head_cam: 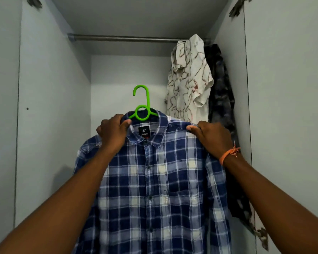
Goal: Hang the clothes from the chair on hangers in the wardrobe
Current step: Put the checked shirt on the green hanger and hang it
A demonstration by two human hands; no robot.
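Now both hands hold plaid shirt [154, 180] up inside wardrobe [53, 107]: left hand [112, 132] fingers pinch collar by green hanger [142, 105], right hand [213, 140] pinches shoulder, keeping it square; hook below rail [127, 38], unhung.

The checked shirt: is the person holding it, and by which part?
Yes. The left hand grips the blue checked shirt by the collar, beside the green hanger; the right hand pinches its shoulder.
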